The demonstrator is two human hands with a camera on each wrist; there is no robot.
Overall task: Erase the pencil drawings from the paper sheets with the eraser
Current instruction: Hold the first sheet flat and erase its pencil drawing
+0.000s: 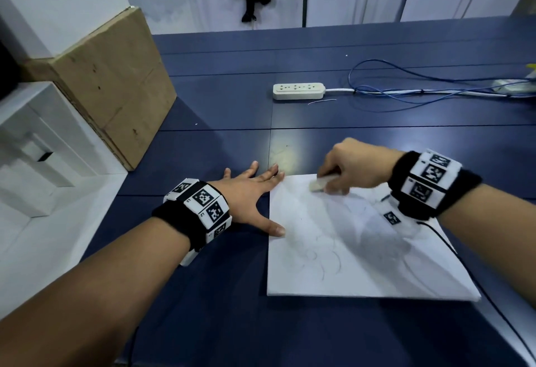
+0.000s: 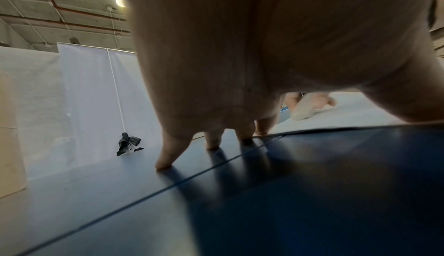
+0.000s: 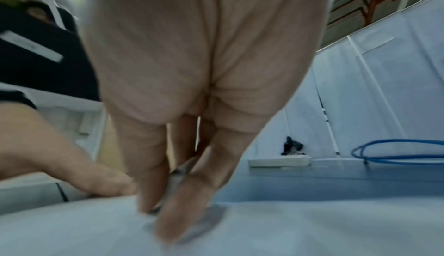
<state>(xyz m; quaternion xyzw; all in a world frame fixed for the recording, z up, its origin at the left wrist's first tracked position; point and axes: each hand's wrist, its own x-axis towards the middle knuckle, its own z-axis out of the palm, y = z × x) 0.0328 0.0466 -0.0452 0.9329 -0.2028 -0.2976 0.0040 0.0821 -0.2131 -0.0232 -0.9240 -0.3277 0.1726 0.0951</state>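
white rectangular paper sheets (image 1: 348, 250), a thin flat stack with squared edges, lie on the smooth dark blue panelled table (image 1: 220, 111), near its front edge. faint grey pencil drawings (image 1: 327, 259), loose curved strokes, cross the top sheet's middle and lower part.

right hand (image 1: 352, 165) at the stack's far edge, fingers curled and pinching a small pale block eraser (image 1: 320, 183), whose lower end touches the paper. hand and eraser are motion-blurred in the head view; the right wrist view shows fingers (image 3: 149, 165) pointing down onto the sheet, the eraser mostly hidden between them.

left hand (image 1: 249, 189) flat and spread on the table just beside the stack's left edge, fingertips (image 2: 165, 162) pressed on the blue surface, thumb tip on the paper's left margin. it holds nothing.

farther back: an off-white plastic power strip (image 1: 298, 91), glossy looped blue cable (image 1: 420, 88), a matte brown cardboard box (image 1: 116, 82) at the left.
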